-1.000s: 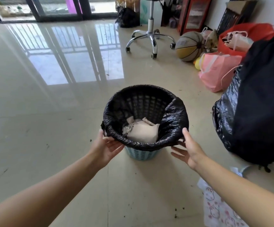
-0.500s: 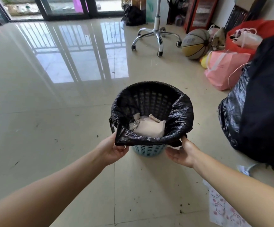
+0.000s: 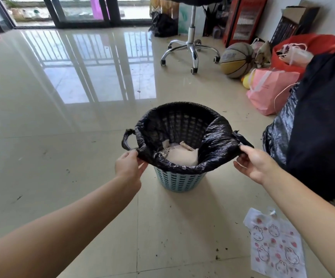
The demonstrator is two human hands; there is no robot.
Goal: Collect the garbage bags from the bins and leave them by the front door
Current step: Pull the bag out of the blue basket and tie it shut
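Left of the light-blue bin (image 3: 179, 180) the tiled floor (image 3: 62, 137) runs open to the glass doors (image 3: 78, 11) at its far edge, leaving wide room on that side. Near the floor's far edge, the chair base (image 3: 190, 50) and a basketball (image 3: 236, 60) stand well apart from the bin. To the right, a pink bag (image 3: 268, 93) and a large black sack (image 3: 322, 125) crowd in; the sack stands just beside the right hand (image 3: 254, 162). A printed plastic bag (image 3: 276, 247) lies flat on the near floor, right of the bin.
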